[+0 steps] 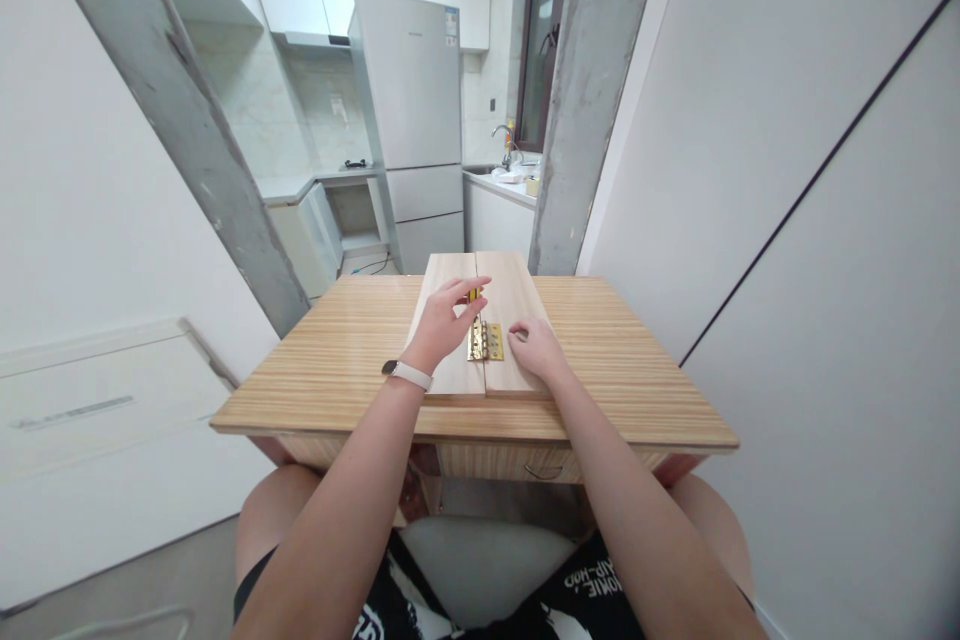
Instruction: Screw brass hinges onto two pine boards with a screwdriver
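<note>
Two pale wooden boards (517,290) lie side by side, with a brass hinge (486,342) across their seam near the front. My left hand (444,318), wearing a watch on its wrist, is above the left board. Its thumb and fingers close around a small yellow-and-black object (474,295), mostly covered, whose kind I cannot make out. To the right of the hinge, my right hand (535,346) is at the right board with curled fingers, thumb and forefinger together. Whatever may be inside those fingers is hidden.
The boards lie on a striped wooden table (615,360) with a drawer (544,465) under its front edge. White walls (787,220) stand close on both sides. Beyond the table are a fridge (420,90) and a sink counter with a faucet (506,145).
</note>
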`<state>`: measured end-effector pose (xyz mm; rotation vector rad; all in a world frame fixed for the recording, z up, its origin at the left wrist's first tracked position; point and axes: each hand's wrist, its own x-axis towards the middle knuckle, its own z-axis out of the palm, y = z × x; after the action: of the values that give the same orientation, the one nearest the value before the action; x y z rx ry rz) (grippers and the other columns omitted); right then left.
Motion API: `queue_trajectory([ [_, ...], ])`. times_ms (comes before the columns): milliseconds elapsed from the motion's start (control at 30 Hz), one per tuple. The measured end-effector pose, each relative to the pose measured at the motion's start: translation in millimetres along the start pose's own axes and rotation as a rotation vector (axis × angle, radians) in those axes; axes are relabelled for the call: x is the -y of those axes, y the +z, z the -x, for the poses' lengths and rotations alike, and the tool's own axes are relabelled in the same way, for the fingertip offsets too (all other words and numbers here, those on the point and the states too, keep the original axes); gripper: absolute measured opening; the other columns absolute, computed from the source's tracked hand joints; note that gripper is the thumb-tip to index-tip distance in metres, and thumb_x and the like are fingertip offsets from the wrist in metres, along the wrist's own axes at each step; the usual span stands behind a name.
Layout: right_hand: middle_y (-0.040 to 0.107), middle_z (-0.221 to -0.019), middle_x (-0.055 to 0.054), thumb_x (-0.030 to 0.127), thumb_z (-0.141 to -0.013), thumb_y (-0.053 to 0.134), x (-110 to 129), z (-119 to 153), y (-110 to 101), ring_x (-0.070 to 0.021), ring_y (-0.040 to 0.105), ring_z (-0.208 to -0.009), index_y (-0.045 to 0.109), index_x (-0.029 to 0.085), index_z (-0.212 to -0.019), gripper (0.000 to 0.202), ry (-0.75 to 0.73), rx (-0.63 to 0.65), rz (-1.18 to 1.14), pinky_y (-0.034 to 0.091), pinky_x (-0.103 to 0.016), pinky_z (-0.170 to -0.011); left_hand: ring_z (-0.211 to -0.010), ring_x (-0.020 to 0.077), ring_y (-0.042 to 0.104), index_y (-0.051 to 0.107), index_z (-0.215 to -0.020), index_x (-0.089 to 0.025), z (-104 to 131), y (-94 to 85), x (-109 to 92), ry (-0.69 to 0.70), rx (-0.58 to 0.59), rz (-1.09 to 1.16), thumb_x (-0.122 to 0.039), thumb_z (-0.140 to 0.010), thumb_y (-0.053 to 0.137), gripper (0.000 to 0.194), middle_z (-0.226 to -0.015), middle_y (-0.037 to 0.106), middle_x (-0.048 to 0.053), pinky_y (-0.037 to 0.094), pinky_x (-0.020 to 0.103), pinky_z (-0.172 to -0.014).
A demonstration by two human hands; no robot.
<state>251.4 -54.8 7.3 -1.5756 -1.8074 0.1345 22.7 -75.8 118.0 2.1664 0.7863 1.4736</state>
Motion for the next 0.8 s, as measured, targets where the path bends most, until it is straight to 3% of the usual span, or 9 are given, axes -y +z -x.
queue_trajectory([
  [100, 0.076, -0.101, -0.007, 0.023, -0.091, 0.063, 0.5, 0.1, -0.5, -0.0218, 0.064, -0.101, 0.077, 0.021, -0.090, 0.014, -0.001, 0.000, 0.006, 0.044, -0.032, -0.096, -0.121, 0.0218, 0.069, 0.066, -0.141, -0.025, -0.5, 0.4, 0.7, -0.026, 0.074, 0.091, -0.027, -0.106, 0.052, 0.037, -0.129, 0.071, 0.011, 0.059, 0.034, -0.097],
  [200, 0.077, -0.101, -0.007, 0.023, -0.091, 0.063, 1.6, 0.5, -1.5, -0.0220, 0.064, -0.102, 0.077, 0.021, -0.090, 0.013, 0.006, 0.002, 0.009, 0.044, -0.032, -0.096, -0.118, 0.0218, 0.072, 0.062, -0.143, -0.023, -1.4, 1.1, 3.4, -0.055, 0.105, 0.143, -0.026, -0.107, 0.048, 0.039, -0.128, 0.072, 0.012, 0.059, 0.034, -0.095],
  [500, 0.077, -0.102, -0.007, 0.023, -0.091, 0.063, 3.7, 0.3, -1.7, -0.0216, 0.064, -0.103, 0.078, 0.021, -0.093, 0.015, -0.001, 0.006, 0.013, 0.044, -0.032, -0.097, -0.092, 0.0150, 0.068, 0.076, -0.125, -0.027, -0.4, 2.6, -2.8, 0.001, -0.042, -0.057, -0.030, -0.098, 0.067, 0.029, -0.105, 0.069, 0.005, 0.062, 0.029, -0.083],
  [700, 0.077, -0.101, -0.007, 0.023, -0.091, 0.064, 1.2, 0.2, -0.2, -0.0217, 0.064, -0.103, 0.077, 0.020, -0.092, 0.014, -0.001, -0.007, -0.003, 0.044, -0.032, -0.098, -0.121, 0.0202, 0.068, 0.060, -0.147, -0.026, 0.2, 4.1, 1.2, -0.015, 0.046, 0.063, -0.022, -0.105, 0.050, 0.043, -0.131, 0.070, 0.010, 0.057, 0.036, -0.102],
  [800, 0.077, -0.101, -0.007, 0.023, -0.091, 0.064, 1.0, 0.5, -0.6, -0.0219, 0.064, -0.104, 0.077, 0.021, -0.092, 0.013, 0.008, -0.005, -0.003, 0.044, -0.032, -0.098, -0.118, 0.0199, 0.070, 0.058, -0.148, -0.025, 0.6, 3.8, 3.1, -0.046, 0.080, 0.108, -0.020, -0.107, 0.045, 0.044, -0.130, 0.070, 0.011, 0.058, 0.036, -0.100],
])
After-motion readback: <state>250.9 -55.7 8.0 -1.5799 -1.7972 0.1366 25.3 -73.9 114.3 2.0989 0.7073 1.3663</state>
